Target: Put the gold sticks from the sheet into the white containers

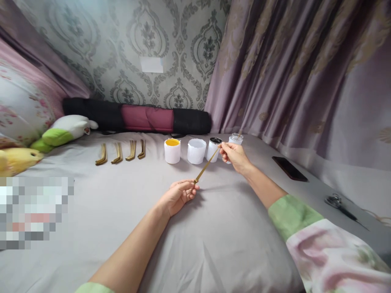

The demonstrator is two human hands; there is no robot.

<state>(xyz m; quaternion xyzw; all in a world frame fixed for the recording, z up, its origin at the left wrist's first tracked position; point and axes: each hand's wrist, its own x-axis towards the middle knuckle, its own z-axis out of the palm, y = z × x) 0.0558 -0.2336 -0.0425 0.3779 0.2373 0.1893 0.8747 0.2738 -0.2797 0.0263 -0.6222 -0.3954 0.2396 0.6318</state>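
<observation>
Gold tweezers (207,165), ends tight in left hand (179,196) and right hand (236,156) grips.

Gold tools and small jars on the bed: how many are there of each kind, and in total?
gold tools in a row: 4
held gold tool, between left hand and right hand: 1
small jars: 4
Total: 9

grey damask wallpaper (146,36), mauve curtains (305,69), grey bedsheet (214,244)
</observation>
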